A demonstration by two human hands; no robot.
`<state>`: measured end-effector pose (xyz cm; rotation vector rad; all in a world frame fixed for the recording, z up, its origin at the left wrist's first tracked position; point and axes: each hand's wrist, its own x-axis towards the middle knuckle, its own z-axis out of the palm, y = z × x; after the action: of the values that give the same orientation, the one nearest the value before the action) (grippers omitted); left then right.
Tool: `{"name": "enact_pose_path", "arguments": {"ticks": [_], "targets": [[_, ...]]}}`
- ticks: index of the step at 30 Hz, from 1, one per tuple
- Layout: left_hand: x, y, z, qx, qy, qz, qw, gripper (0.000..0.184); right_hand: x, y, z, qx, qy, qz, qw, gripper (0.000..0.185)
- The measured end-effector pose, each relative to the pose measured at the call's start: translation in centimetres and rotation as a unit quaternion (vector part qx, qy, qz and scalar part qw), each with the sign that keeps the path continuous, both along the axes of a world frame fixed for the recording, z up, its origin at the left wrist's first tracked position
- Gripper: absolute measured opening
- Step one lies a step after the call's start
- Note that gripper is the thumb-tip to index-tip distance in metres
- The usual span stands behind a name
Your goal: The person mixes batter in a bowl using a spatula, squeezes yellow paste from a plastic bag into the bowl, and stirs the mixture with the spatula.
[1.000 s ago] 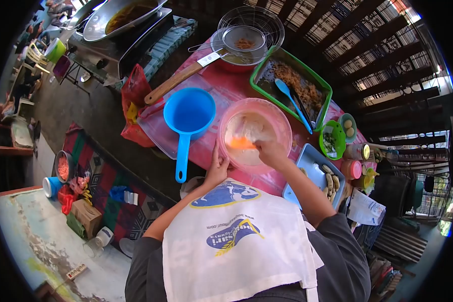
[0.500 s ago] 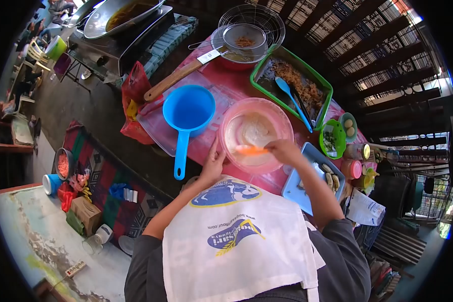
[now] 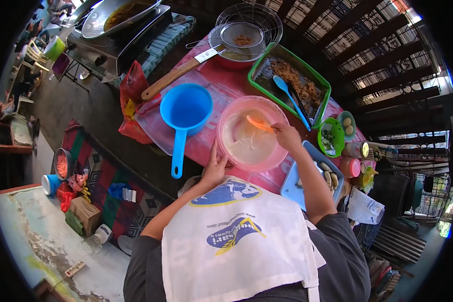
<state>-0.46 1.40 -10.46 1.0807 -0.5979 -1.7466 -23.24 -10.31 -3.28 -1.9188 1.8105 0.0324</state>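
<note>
A pink bowl point(image 3: 227, 110) of pale, creamy batter point(image 3: 246, 146) sits on the table in front of me. My left hand point(image 3: 215, 168) grips its near left side, with the fingers along the outer wall. In my right hand point(image 3: 286, 136), closed round its handle, is an orange spatula point(image 3: 258, 123). The blade rests over the batter at the upper part of the bowl. Left of the bowl lies a blue long-handled dipper point(image 3: 178, 146). Beyond its right side, a green-rimmed tray point(image 3: 325, 100) holds brown crumbly food, a blue spatula point(image 3: 287, 90) and a dark utensil.
Near my right forearm is a blue tray point(image 3: 293, 194) with bananas. Green bowl point(image 3: 340, 133), jars and eggs stand at the right edge. Wire strainers point(image 3: 241, 38) and a wooden-handled tool point(image 3: 176, 75) lie at the back. A large pan point(image 3: 103, 22) stands on the stove.
My right hand has moved the orange spatula up and away from me, from the near part of the bowl to its far part. The left hand stays at the bowl.
</note>
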Motion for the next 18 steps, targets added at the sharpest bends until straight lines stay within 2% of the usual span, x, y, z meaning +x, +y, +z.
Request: {"name": "enact_pose_path", "arguments": {"ticks": [2,5,6,9,12,15,18], "targets": [[0.0,0.1,0.2,0.015,0.003,-0.008,1.0,0.064,0.9,1.4,-3.9,-0.014,0.012,-0.001,1.0,0.024],[0.4,-0.1,0.4,0.019,0.001,-0.017,1.0,0.063,2.8,5.1,1.5,0.063,0.014,0.081,0.995,0.024],[0.4,-0.2,0.6,0.016,0.001,-0.02,1.0,0.062,1.8,4.9,1.6,0.073,0.002,0.108,0.991,0.025],[1.0,-0.9,2.1,0.02,-0.007,-0.001,1.0,0.058,-0.3,0.7,0.6,0.054,-0.018,0.006,0.998,0.027],[1.7,-2.4,2.3,0.003,-0.053,0.006,0.999,0.054,1.7,-0.7,-0.4,0.02,0.011,-0.021,1.0,0.026],[2.3,-3.0,1.9,0.005,-0.085,0.018,0.996,0.053,3.5,3.8,-1.0,0.037,0.006,0.085,0.996,0.025],[2.0,-1.6,2.0,0.032,-0.058,0.005,0.998,0.058,0.8,3.6,-0.1,0.029,-0.014,0.166,0.986,0.025]]}}
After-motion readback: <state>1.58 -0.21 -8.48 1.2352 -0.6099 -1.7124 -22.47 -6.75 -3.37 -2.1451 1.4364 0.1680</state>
